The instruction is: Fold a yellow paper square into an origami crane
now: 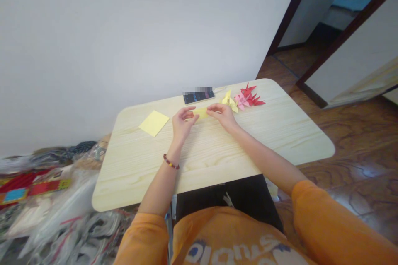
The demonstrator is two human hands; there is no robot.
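A folded strip of yellow paper (201,112) lies between my two hands on the light wooden table (280,132). My left hand (183,122) pinches its left end, fingers curled. My right hand (223,115) pinches its right end. A flat yellow paper square (154,123) rests to the left of my left hand. Just beyond my right hand sit folded paper figures: a yellow one (229,101), a pink one (241,101) and red ones (252,95).
A dark phone (198,95) lies at the table's far edge near the white wall. Plastic bags and colourful packages (46,198) pile on the floor to the left. Wooden floor and a doorway (329,12) are to the right.
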